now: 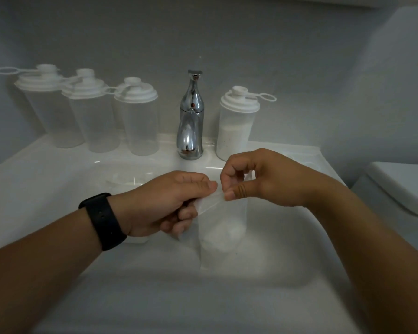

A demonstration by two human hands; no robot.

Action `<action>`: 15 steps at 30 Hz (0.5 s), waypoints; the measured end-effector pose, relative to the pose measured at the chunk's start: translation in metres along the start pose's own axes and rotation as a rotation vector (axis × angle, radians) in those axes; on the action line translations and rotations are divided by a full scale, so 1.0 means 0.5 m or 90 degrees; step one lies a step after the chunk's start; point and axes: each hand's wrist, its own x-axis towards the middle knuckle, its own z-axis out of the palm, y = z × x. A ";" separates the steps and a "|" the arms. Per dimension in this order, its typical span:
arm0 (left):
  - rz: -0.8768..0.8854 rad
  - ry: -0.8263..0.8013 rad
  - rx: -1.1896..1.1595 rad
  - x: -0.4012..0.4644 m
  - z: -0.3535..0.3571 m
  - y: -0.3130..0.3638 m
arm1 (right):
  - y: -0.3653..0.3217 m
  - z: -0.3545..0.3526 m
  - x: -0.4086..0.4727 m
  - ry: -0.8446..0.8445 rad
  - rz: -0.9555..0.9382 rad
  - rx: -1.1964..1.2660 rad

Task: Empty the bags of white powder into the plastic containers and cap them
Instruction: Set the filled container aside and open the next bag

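We hold the clear plastic bag of white powder [221, 227] over the white ceramic sink basin [58, 189], likely so any spill lands there. Our left hand [169, 203] and right hand [256, 179] each pinch the bag's top edge between thumb and curled fingers, pulling it apart to open it. An uncapped clear plastic container [128, 184] seems to wait behind our left hand, though it is dim. Beside the chrome tap [191, 116], one capped container holding powder [237, 124] stands on the right; three empty lidded containers [92, 109] line up on the left.
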 end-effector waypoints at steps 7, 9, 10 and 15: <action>0.025 0.096 0.032 0.006 -0.006 -0.001 | -0.003 -0.021 -0.013 -0.051 0.012 0.030; 0.040 0.113 0.031 0.007 -0.006 -0.002 | -0.005 -0.027 -0.018 -0.093 0.050 0.034; 0.048 0.117 0.032 0.008 -0.004 -0.003 | -0.004 -0.030 -0.020 -0.109 0.064 0.032; 0.090 0.109 0.064 0.010 0.003 -0.006 | 0.001 -0.027 -0.022 -0.199 0.113 -0.055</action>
